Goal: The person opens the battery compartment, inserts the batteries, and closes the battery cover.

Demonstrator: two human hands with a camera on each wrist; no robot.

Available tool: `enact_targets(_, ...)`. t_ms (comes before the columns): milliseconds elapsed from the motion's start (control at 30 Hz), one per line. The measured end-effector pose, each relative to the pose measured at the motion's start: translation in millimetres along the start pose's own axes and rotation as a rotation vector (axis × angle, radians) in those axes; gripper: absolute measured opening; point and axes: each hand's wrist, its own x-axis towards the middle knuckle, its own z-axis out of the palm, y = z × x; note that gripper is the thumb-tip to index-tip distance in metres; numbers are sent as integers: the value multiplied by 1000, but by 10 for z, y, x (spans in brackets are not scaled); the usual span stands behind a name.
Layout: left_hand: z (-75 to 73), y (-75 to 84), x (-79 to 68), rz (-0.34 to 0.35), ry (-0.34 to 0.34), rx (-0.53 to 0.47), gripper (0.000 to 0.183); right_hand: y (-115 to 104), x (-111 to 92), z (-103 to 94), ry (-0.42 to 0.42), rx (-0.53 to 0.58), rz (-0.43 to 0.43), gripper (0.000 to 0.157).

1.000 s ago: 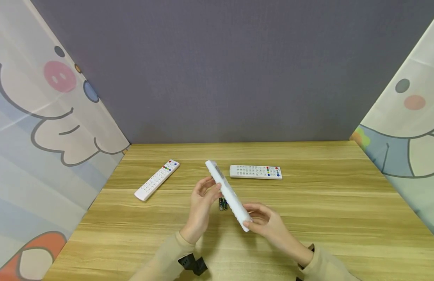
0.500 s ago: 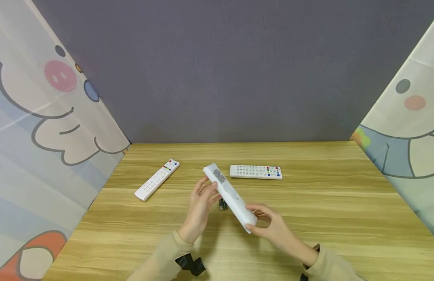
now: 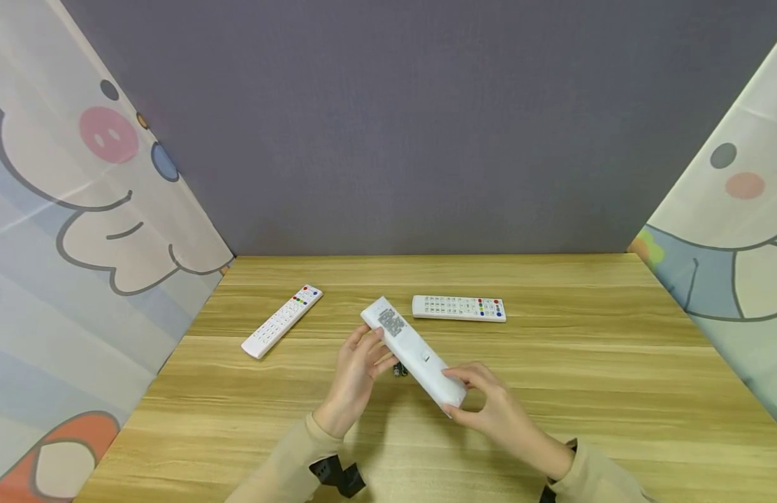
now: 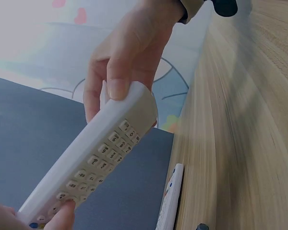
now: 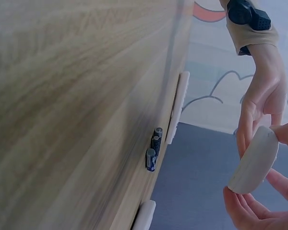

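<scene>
A white remote control [image 3: 418,358] is held slantwise above the table, its back with a grey printed label facing up. My left hand [image 3: 356,372] grips its far end, thumb on the edge. At the near end, my right hand [image 3: 492,406] pinches the remote between thumb and fingers. In the left wrist view the remote's keypad [image 4: 103,160] faces down, and a thin white edge [image 4: 104,96] stands out near the right hand's fingers. Dark batteries [image 5: 152,155] lie on the table below, mostly hidden by the remote in the head view.
Two more white remotes lie keypad up on the wooden table [image 3: 583,377]: one remote [image 3: 281,321] slanted at the left, another remote [image 3: 459,308] lying crosswise behind the held one. A grey panel [image 3: 388,140] rises at the back, with cartoon-printed cloths at both sides.
The held remote has rolled from edge-on so that its labelled back now faces up. Both hands keep their hold and have shifted slightly apart. The other remotes have stayed put.
</scene>
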Motion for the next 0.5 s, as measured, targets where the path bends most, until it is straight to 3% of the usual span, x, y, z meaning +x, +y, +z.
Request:
enact_targets(233, -11, 0, -7, -15, -4, -6, 40, 37, -3, 9, 36, -110, -101, 45)
enact_targets(500, -24, -3, -14, -17, -18, 6, 41, 31, -1, 12, 58, -148, -174, 46)
